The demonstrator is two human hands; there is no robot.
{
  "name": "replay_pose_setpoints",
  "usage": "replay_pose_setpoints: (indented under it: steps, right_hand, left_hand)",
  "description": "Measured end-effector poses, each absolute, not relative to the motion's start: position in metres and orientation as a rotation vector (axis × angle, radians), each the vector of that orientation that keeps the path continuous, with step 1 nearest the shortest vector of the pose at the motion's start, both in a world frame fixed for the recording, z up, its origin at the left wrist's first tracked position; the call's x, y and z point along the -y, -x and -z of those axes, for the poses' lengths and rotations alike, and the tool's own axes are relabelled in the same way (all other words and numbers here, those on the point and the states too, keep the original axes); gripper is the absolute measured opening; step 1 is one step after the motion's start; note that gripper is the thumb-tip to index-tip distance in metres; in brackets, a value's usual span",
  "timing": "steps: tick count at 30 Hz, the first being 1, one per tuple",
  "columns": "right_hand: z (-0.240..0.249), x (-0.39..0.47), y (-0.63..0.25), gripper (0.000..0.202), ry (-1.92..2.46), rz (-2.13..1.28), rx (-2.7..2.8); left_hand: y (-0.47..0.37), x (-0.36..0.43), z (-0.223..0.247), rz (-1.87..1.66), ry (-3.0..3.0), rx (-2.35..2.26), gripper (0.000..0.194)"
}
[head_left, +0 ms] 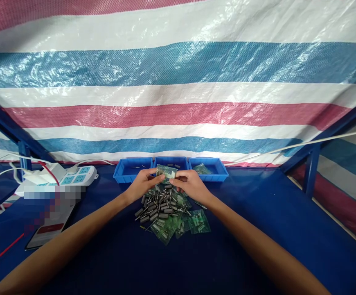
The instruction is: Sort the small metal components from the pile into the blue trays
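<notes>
Between my two hands is a small clear plastic bag [167, 170] with pale parts inside. My left hand [143, 183] pinches its left side, and my right hand [191, 185] pinches its lower right side. Just below the hands lies a heap of small dark grey cylindrical parts [156, 207] mixed with thin metal pins. Several more clear bags with small parts, such as this bag [199, 222], lie at the heap's front and right. What exactly the held bag contains is too small to tell.
Three blue bins stand behind my hands: a left bin [129, 174], a middle bin [173, 160] and a right bin [211, 176] holding a clear bag. At left are a white power strip [82, 176], cables and a phone [50, 225]. A striped sheet [178, 114] hangs behind.
</notes>
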State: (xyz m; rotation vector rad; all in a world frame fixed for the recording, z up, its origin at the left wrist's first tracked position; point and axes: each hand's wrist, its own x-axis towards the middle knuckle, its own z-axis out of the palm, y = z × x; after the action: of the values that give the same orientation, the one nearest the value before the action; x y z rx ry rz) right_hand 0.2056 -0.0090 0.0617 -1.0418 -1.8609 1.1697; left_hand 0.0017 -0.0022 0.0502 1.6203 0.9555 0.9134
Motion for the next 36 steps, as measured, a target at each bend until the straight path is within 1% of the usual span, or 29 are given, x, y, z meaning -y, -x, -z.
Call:
replay_pose_setpoints:
  steps: [4,9,14,24,31,36]
  right_hand:
    - [-0.062,0.009,-0.206,0.032,1.050,-1.151,1.850]
    - [-0.062,0.009,-0.207,0.033,1.041,-1.160,1.866]
    - [-0.061,0.010,-0.205,0.023,1.011,-1.190,1.842]
    - [-0.062,0.012,-0.205,0.022,1.021,-1.109,1.893]
    - [-0.059,0.012,-0.202,0.022,1.019,-1.146,1.839]
    - [-0.062,0.011,-0.203,0.021,1.028,-1.065,1.849]
  left_hand:
    - [-0.002,0.002,-0.048,-0.911,-1.591,-0.931,0.039]
    - [-0.005,0.006,-0.050,-0.954,-1.625,-0.985,0.034]
    - [-0.005,0.007,-0.052,-0.982,-1.646,-0.979,0.028]
    - [-0.009,0.011,-0.050,-1.020,-1.583,-0.996,0.032]
    - [-0.009,0.012,-0.052,-1.012,-1.579,-0.977,0.030]
    - [-0.011,0.014,-0.055,-1.018,-1.625,-0.984,0.031]
